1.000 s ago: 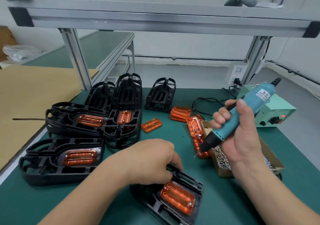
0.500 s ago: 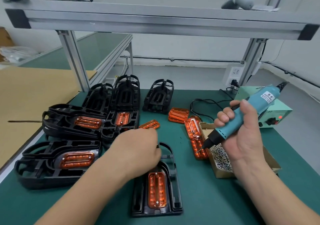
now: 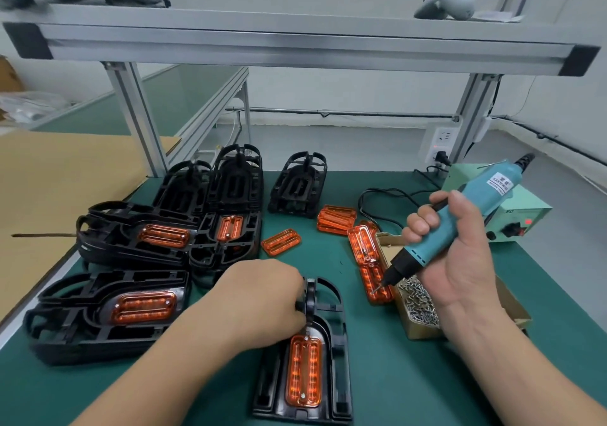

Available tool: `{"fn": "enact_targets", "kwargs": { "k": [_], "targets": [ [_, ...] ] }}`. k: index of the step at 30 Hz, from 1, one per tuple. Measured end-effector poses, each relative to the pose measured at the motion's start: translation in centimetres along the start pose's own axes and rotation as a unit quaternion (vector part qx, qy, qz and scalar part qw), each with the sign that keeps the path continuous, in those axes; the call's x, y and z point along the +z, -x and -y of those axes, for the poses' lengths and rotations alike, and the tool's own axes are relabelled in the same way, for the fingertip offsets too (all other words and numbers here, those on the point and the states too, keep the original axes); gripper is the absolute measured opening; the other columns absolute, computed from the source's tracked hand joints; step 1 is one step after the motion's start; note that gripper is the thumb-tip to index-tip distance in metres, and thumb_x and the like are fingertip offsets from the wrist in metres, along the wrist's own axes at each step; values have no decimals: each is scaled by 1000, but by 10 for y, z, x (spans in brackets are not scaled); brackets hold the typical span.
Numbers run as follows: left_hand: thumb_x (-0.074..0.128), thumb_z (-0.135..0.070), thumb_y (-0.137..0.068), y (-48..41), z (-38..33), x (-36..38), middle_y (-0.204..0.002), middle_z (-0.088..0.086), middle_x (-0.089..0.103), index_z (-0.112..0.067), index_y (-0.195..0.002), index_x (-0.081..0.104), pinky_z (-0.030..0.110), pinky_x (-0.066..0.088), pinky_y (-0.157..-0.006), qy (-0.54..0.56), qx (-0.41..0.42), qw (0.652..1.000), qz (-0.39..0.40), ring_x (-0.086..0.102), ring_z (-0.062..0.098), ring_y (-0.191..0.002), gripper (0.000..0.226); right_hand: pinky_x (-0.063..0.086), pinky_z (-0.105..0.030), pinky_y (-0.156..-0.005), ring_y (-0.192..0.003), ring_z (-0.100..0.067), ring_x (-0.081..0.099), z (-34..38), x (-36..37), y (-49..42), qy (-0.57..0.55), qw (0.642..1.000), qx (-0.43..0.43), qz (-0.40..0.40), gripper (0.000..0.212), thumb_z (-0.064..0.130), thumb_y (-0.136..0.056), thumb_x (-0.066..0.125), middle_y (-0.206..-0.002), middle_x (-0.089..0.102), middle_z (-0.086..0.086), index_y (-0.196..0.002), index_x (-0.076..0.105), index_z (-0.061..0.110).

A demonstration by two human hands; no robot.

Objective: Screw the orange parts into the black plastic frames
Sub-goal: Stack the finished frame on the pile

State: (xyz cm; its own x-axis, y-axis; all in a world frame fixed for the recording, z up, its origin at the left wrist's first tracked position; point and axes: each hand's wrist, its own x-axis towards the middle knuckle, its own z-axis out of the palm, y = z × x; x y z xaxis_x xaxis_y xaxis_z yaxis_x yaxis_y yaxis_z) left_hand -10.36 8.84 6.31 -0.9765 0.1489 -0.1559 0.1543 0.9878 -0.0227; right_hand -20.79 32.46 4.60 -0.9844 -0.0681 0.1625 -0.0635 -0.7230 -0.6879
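Orange part sits in the black frame my left hand grips; right hand, well apart, clasps the screwdriver. I'd pin the frame flat and drive square.

Your mat is dark green. The nearest frame: glossy black; its insert translucent orange, ribbed in two lengthwise rows. Your driver: teal body, black nose, white label. The power box: pale green, red lamp lit. The carton brown, screws silver.
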Motion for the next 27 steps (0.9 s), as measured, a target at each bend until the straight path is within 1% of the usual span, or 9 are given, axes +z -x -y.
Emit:
{"fn": "enact_targets", "kwargs": {
  "k": [2, 4, 6, 10, 16, 20, 22, 25, 27],
  "targets": [
    [60, -42, -90, -1, 2, 0, -71, 0, 59, -14, -78, 59, 34, 49, -61, 26, 8, 1000, -11, 57, 20, -66, 30, 47, -24, -58, -64, -12, 49, 0, 1, 0, 3, 1000, -1, -1, 14, 30, -99, 63, -75, 46, 2, -95, 63, 17],
    [59, -42, -89, -3, 4, 2, -65, 2, 52, -12, -73, 54, 33, 42, -56, 40, 9, 999, -28, 49, 20, -60, 34, 47, -24, -57, -64, -12, 49, 0, 2, 1, 4, 1000, -3, -3, 13, 29, -98, 63, -74, 46, 2, -94, 63, 17],
    [59, -44, -89, -4, 5, 2, -63, 2, 48, -13, -69, 49, 32, 38, -54, 53, 7, 998, -45, 46, 19, -57, 38, 47, -24, -58, -64, -12, 49, 0, 2, 2, 4, 1000, -5, -6, 13, 29, -99, 63, -74, 46, 3, -95, 62, 17],
    [59, -46, -87, -6, 8, 0, -59, 1, 43, -15, -65, 44, 33, 37, -53, 89, -2, 994, -71, 43, 19, -55, 41, 46, -23, -59, -65, -11, 48, 1, 1, 1, 0, 1000, -10, -17, 13, 29, -101, 62, -75, 45, 3, -95, 61, 17],
    [57, -51, -89, -4, 28, -12, -59, -2, 42, -18, -66, 40, 31, 34, -51, 120, -26, 986, -113, 42, 18, -54, 44, 45, -21, -61, -66, -10, 46, 0, -3, -3, -9, 999, -31, -35, 15, 30, -103, 60, -74, 43, 5, -93, 61, 18],
    [59, -50, -87, 3, 53, -28, -62, -1, 49, -18, -69, 48, 33, 40, -53, 146, -55, 979, -134, 47, 18, -56, 39, 45, -21, -63, -67, -9, 46, -5, -7, -6, -12, 998, -43, -36, 13, 31, -97, 66, -75, 44, 6, -91, 61, 20],
    [59, -49, -85, 7, 67, -37, -62, -2, 50, -18, -70, 50, 32, 39, -52, 154, -68, 975, -143, 47, 17, -55, 36, 45, -20, -64, -68, -8, 46, -7, -8, -7, -5, 999, -41, -27, 14, 32, -93, 71, -75, 44, 8, -90, 62, 22],
    [59, -46, -81, 14, 90, -55, -64, -6, 55, -22, -74, 54, 31, 40, -53, 183, -78, 971, -129, 50, 15, -56, 26, 45, -18, -62, -66, -7, 46, -9, -10, -9, -2, 999, -39, 0, 26, 39, -78, 82, -74, 44, 9, -88, 64, 25],
    [62, -41, -81, 15, 107, -69, -68, -3, 61, -24, -77, 57, 33, 42, -53, 166, -89, 974, -125, 57, 16, -61, 18, 46, -18, -60, -65, -6, 48, -14, -8, -9, -7, 999, -44, 16, 28, 43, -75, 84, -73, 45, 10, -86, 66, 26]
  ]
}}
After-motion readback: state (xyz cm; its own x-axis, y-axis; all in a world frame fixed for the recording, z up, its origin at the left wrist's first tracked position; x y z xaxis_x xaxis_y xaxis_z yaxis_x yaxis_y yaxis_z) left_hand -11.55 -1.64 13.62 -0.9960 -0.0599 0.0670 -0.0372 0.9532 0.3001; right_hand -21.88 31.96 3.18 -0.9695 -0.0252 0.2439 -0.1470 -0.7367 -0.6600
